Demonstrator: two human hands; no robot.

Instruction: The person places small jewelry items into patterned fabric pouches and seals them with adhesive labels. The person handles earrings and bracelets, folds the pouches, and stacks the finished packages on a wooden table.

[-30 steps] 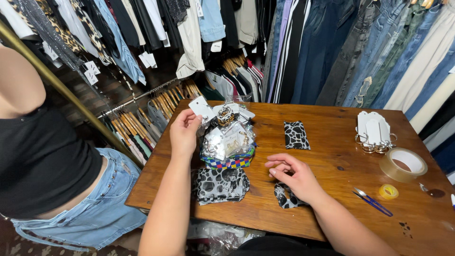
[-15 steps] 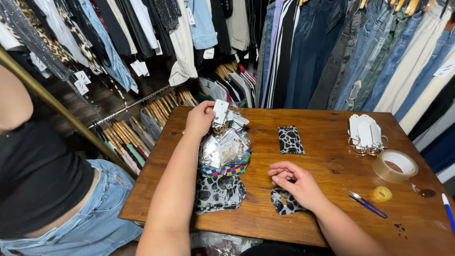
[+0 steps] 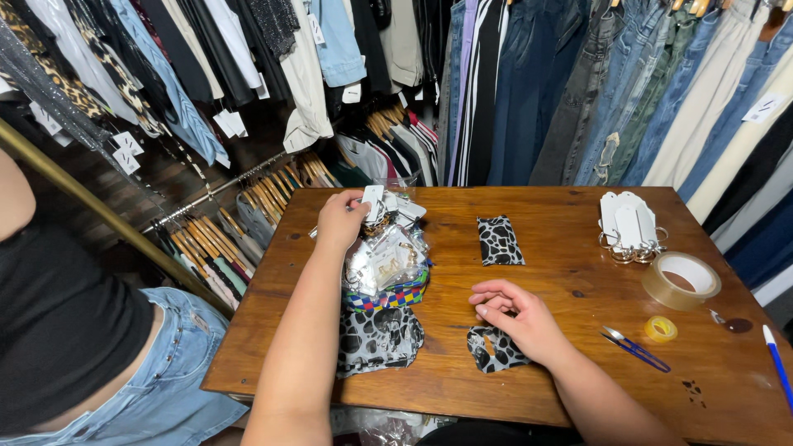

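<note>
Lying soft and limp near the tabletop's front edge, a small black-and-white patterned pouch (image 3: 493, 348), likely light and floppy, best pinched at an edge rather than scooped. Resting right on it, partly covering it, the right hand (image 3: 519, 318), fingers curled loosely, gripping nothing firmly. Reaching toward the far left corner, the left hand (image 3: 343, 220), pinching a white tag (image 3: 372, 198) atop a crinkly pile of clear bagged jewellery (image 3: 387, 263), probably slippery. Sitting mid-table, a second patterned pouch (image 3: 499, 240); lying toward the right edge, a tape roll (image 3: 681, 280) and small snips (image 3: 633, 348).
</note>
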